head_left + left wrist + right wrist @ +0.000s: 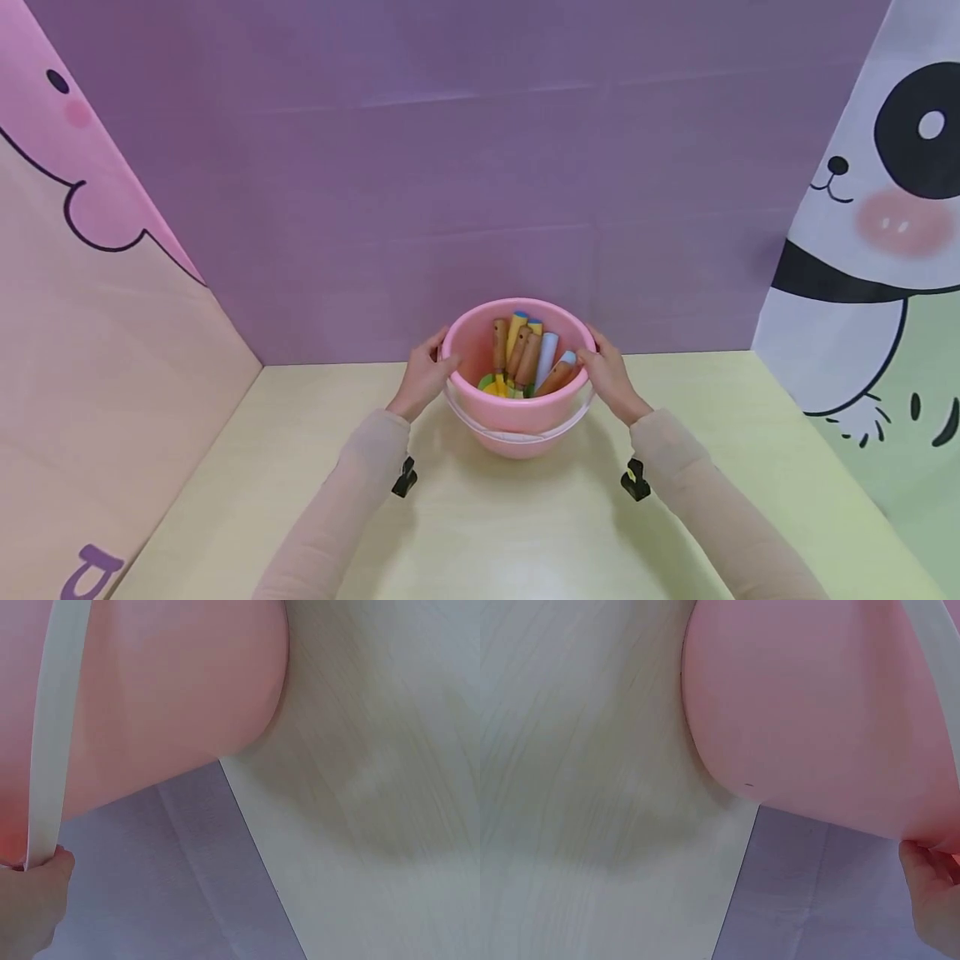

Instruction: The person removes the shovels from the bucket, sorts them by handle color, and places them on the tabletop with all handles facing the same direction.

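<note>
Between both hands is a pink bucket (510, 412), its white handle (517, 437) hanging down across the near side. The left hand (424, 375) grips the rim at the left, thumb over the edge. On the opposite side, the right hand (611, 375) grips the rim in the same way. Several small tools with wooden handles (528, 358) stand or lean inside, among yellow ones with blue ends and a pale blue one (547, 358). Their lower ends are mostly hidden; a yellow and a green part show at the bottom. Both wrist views show the bucket's side close up.
The bucket is near the back of a pale wooden table (517, 533). Behind it rises a purple wall (480, 183). A pink and cream printed panel (90, 333) borders the left, and a panda-printed panel (862, 333) the right.
</note>
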A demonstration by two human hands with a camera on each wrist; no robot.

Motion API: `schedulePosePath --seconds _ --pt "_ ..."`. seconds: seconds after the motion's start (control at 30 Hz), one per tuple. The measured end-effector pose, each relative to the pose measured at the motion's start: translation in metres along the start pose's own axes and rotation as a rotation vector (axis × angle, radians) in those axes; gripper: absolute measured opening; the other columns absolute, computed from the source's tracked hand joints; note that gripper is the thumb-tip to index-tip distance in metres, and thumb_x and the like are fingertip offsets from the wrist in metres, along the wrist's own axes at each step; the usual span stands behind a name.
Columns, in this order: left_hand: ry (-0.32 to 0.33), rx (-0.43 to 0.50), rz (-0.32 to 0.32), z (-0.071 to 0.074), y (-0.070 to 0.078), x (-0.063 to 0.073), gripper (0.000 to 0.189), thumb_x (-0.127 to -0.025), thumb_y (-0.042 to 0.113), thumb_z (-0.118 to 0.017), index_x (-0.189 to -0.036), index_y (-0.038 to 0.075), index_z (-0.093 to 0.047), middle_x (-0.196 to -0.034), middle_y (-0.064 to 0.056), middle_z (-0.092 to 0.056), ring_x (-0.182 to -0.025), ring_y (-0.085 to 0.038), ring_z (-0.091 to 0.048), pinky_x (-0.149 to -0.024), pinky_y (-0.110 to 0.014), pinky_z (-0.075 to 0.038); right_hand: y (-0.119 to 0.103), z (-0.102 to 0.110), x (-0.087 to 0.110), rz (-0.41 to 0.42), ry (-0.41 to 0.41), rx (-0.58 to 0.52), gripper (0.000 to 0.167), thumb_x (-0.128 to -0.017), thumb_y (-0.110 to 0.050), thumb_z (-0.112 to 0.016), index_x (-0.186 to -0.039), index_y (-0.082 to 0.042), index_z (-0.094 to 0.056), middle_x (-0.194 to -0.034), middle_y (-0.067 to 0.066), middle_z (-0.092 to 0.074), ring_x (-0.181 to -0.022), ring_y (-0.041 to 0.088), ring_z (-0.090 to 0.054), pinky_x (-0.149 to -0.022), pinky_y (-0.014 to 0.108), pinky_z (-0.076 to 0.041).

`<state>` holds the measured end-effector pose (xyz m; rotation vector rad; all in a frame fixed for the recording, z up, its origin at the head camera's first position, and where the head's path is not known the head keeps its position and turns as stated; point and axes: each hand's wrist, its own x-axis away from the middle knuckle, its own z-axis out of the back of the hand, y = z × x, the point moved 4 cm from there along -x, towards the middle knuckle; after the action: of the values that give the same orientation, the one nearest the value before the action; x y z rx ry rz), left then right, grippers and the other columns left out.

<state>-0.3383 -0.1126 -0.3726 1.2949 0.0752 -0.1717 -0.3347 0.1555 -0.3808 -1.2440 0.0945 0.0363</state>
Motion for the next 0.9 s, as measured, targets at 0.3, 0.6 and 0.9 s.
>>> schedulePosePath --seconds 0.3,0.6,0.9 --pt "0.024 0.003 -0.007 0.001 -0.003 0.007 0.061 -0.086 0.010 -0.051 -0.142 0.002 -0.029 -0.148 -0.011 -0.031 -0.134 -0.023 -0.033 -0.105 -0.034 -0.034 -0.001 -0.003 0.008 0.018 0.051 -0.014 0.059 -0.084 -0.010 -0.042 -0.142 -0.003 -0.031 -0.142 0.016 -0.039 -0.121 0.030 -0.044 -0.105 0.041 -0.035" --pt "0.021 0.036 -0.037 0.006 0.003 0.017 0.059 -0.087 0.005 -0.050 -0.141 -0.003 -0.028 -0.147 -0.016 -0.030 -0.133 -0.027 -0.033 -0.103 -0.034 -0.034 -0.003 -0.006 0.014 0.026 0.071 0.001 0.057 -0.085 -0.010 -0.042 -0.141 -0.002 -0.033 -0.138 0.018 -0.043 -0.117 0.031 -0.047 -0.104 0.042 -0.037" --pt "0.045 -0.026 -0.032 0.008 -0.004 0.024 0.058 -0.087 0.010 -0.051 -0.142 0.004 -0.032 -0.144 -0.012 -0.037 -0.127 -0.024 -0.042 -0.100 -0.034 -0.039 -0.004 -0.008 0.023 0.011 0.067 -0.003 0.059 -0.083 -0.011 -0.042 -0.141 -0.004 -0.034 -0.138 0.018 -0.044 -0.114 0.031 -0.049 -0.102 0.042 -0.039"
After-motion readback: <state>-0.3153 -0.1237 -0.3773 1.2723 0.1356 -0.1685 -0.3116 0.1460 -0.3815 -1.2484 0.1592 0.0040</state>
